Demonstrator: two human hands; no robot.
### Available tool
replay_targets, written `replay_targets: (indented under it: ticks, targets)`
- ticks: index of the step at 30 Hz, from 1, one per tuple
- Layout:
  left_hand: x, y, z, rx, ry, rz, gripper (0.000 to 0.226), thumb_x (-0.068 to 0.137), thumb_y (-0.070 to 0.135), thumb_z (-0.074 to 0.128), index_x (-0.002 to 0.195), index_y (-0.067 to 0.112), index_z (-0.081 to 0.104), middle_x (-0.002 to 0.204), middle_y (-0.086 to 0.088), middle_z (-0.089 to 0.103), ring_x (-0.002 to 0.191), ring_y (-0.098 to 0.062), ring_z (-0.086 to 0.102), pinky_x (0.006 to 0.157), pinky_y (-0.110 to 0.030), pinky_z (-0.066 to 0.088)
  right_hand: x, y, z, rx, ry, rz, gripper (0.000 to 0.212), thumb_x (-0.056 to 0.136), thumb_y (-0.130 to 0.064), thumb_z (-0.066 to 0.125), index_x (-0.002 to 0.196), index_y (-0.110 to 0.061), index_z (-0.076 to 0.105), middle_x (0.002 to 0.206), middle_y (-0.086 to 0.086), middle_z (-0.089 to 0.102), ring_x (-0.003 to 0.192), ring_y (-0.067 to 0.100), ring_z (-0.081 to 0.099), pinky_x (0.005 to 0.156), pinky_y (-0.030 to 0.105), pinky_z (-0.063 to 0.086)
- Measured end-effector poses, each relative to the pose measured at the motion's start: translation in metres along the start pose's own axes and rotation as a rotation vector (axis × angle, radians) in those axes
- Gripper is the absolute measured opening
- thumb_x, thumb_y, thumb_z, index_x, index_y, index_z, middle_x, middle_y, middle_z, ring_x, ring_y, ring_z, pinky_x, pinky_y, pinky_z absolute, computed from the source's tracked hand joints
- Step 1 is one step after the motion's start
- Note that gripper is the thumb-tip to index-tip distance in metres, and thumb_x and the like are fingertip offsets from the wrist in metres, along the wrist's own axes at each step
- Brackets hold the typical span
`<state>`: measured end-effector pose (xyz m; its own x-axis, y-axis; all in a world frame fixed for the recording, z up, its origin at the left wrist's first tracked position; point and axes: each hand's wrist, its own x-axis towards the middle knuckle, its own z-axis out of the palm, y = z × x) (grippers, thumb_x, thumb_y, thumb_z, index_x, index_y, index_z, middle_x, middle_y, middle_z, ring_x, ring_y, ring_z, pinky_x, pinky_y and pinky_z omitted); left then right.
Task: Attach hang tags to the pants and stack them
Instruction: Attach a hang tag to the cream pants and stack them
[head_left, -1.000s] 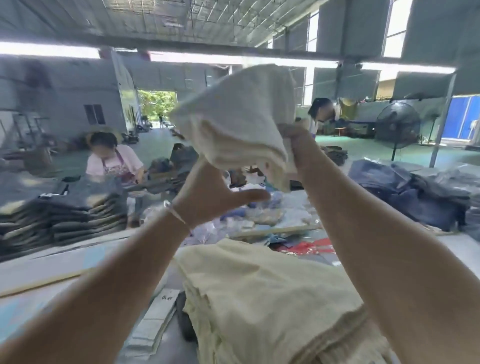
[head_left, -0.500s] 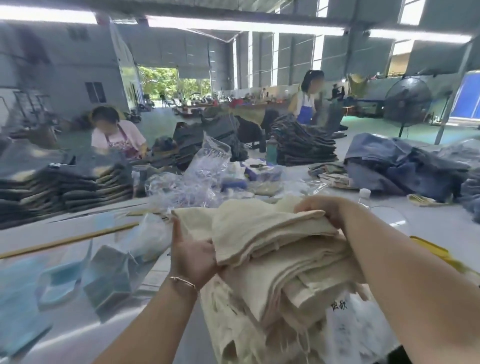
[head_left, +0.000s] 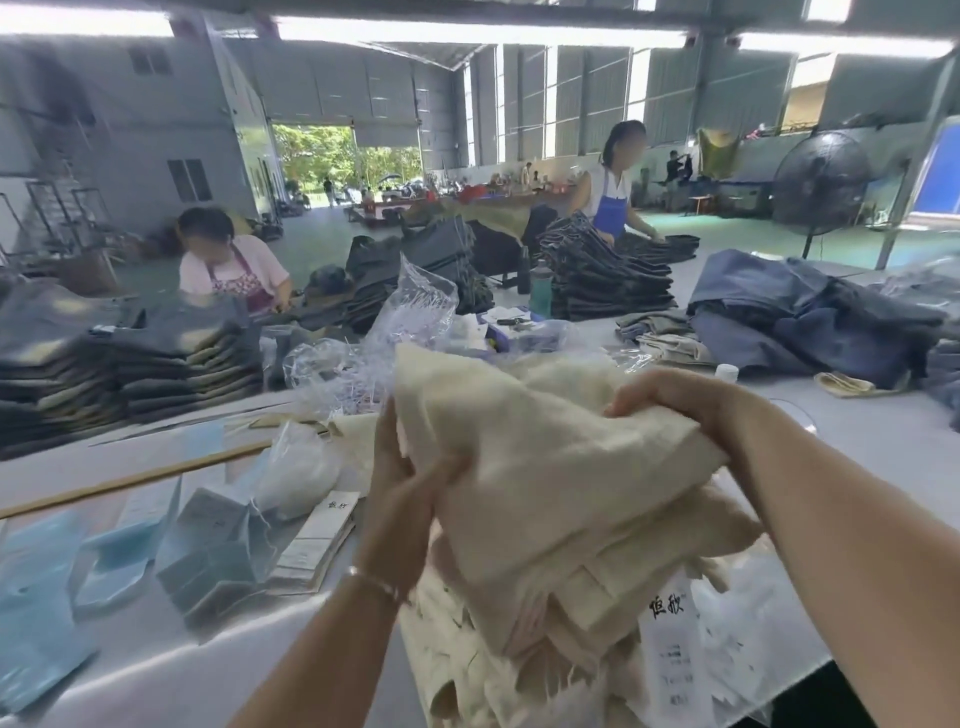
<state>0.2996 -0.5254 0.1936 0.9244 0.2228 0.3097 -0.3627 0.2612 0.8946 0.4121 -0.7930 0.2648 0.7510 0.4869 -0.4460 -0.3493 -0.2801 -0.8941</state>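
Note:
A folded pair of cream pants (head_left: 540, 483) is tilted up above the cream stack (head_left: 519, 670) in front of me. My left hand (head_left: 400, 493) grips its left edge, fingers curled round the fabric. My right hand (head_left: 670, 400) grips its far right corner from above. White hang tags with black print (head_left: 670, 639) lie at the stack's right side. A bundle of white tags (head_left: 317, 545) and grey-blue tag packs (head_left: 218, 556) lie on the table to the left.
Crumpled clear plastic bags (head_left: 395, 338) lie just beyond the stack. Dark jeans stacks (head_left: 119, 369) stand at the left, a blue denim heap (head_left: 810, 317) at the right. Two people work at the far tables. A wooden stick (head_left: 130, 480) lies across the table.
The pants came down from overhead to the stack a second ago. Since half a second ago, both hands have tipped the top folded pair up, its left side higher.

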Motion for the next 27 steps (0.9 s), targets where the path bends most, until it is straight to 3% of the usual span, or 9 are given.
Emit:
replay_targets:
  ticks: [3,5,11,14,17,20,22,24,27]
  targets:
    - [-0.001,-0.009,-0.007,-0.398,-0.138,-0.546,0.05,0.094,0.04,0.056,0.13,0.006,0.06,0.127,-0.018,0.063,0.117,-0.034,0.061,0.088,-0.045,0.055,-0.012,0.003,-0.003,-0.155,0.042,0.08,0.009,0.061,-0.013,0.066,0.06,-0.004,0.07,0.054,0.009,0.064,0.044,0.018,0.061,0.047,0.021,0.049]
    - [0.031,-0.001,-0.009,-0.304,-0.103,-0.677,0.046,0.1,0.036,0.045,0.108,0.0,0.072,0.11,-0.019,0.07,0.096,-0.031,0.07,0.076,-0.038,0.058,-0.009,0.007,-0.006,-0.17,0.053,0.082,0.026,0.076,-0.009,0.057,0.052,-0.006,0.066,0.049,0.007,0.061,0.04,0.016,0.058,0.043,0.019,0.046]
    - [0.079,0.003,0.002,0.197,0.168,-0.624,0.028,0.094,-0.011,0.04,0.069,-0.002,0.048,0.041,-0.01,0.055,0.029,-0.014,0.053,0.039,-0.024,0.047,-0.007,0.003,-0.003,-0.138,0.024,0.125,0.013,0.067,-0.012,0.065,0.059,-0.004,0.072,0.057,0.009,0.066,0.046,0.019,0.063,0.048,0.022,0.051]
    - [0.094,0.004,-0.001,0.252,0.36,-0.311,0.026,0.082,-0.021,0.049,0.089,0.004,0.049,0.071,-0.009,0.053,0.05,-0.015,0.054,0.036,-0.013,0.042,-0.004,-0.001,-0.004,-0.159,0.014,0.108,0.016,0.06,-0.011,0.073,0.074,-0.004,0.077,0.07,0.012,0.07,0.056,0.023,0.067,0.056,0.028,0.056]
    - [0.096,-0.008,-0.02,0.284,0.449,-0.117,0.038,0.079,-0.018,0.055,0.112,0.0,0.057,0.092,-0.01,0.056,0.08,-0.021,0.054,0.055,-0.019,0.049,-0.004,-0.005,-0.002,-0.216,0.076,0.123,0.021,0.057,-0.013,0.078,0.076,-0.005,0.078,0.075,0.013,0.071,0.06,0.025,0.068,0.059,0.029,0.057]
    - [0.082,-0.036,-0.036,0.294,0.24,-0.509,0.031,0.086,-0.012,0.053,0.114,0.001,0.053,0.095,-0.015,0.057,0.077,-0.027,0.056,0.062,-0.031,0.048,-0.01,-0.009,0.004,-0.376,0.178,0.196,0.013,0.075,-0.015,0.07,0.072,-0.004,0.076,0.067,0.012,0.07,0.051,0.023,0.066,0.048,0.024,0.053]
    - [0.073,-0.046,-0.046,0.231,0.132,-0.727,0.013,0.09,-0.008,0.048,0.1,-0.001,0.054,0.088,-0.017,0.052,0.065,-0.028,0.052,0.054,-0.032,0.049,-0.012,-0.016,0.009,-0.692,0.285,0.18,0.021,0.085,-0.023,0.069,0.095,-0.005,0.072,0.087,0.011,0.071,0.067,0.025,0.069,0.061,0.029,0.055]
    - [0.073,-0.048,-0.059,0.177,0.16,-0.731,0.008,0.091,-0.007,0.047,0.093,-0.004,0.055,0.081,-0.019,0.056,0.061,-0.03,0.056,0.045,-0.029,0.053,-0.015,-0.027,0.018,-1.119,0.327,0.179,0.037,0.088,-0.034,0.066,0.112,-0.005,0.065,0.107,0.006,0.068,0.094,0.025,0.065,0.081,0.031,0.051]
    - [0.076,-0.041,-0.078,0.328,0.206,-0.645,0.011,0.089,-0.008,0.051,0.095,0.001,0.051,0.062,-0.016,0.061,0.049,-0.024,0.059,0.038,-0.022,0.047,-0.022,-0.043,0.055,-1.533,0.403,0.187,0.036,0.092,-0.035,0.06,0.115,-0.008,0.057,0.097,0.0,0.059,0.092,0.021,0.054,0.068,0.025,0.041]
